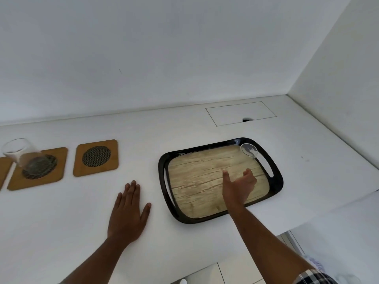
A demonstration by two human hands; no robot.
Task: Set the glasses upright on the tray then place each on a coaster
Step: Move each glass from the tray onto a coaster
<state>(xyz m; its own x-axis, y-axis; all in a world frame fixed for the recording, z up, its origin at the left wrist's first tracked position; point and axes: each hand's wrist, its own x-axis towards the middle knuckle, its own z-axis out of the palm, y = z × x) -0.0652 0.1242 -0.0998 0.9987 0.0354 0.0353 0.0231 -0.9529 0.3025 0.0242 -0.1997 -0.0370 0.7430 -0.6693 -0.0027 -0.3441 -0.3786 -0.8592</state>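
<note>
A black tray [275, 182] with a wood-look base lies on the white counter at the right. One clear glass [249, 150] stands at its far right corner. My right hand [239, 186] hovers over the tray, fingers spread and empty, a short way in front of that glass. Another clear glass [21, 154] stands on a wooden coaster [52, 175] at the far left. A second coaster [96, 157] beside it is bare. A third coaster [3, 171] is cut off by the left edge. My left hand [128, 210] rests flat on the counter between coasters and tray.
White walls close the counter at the back and the right. A flush rectangular hatch [241, 113] with a small dark notch sits behind the tray. The counter's front edge runs near the lower right, with white cabinet fronts [207, 273] below.
</note>
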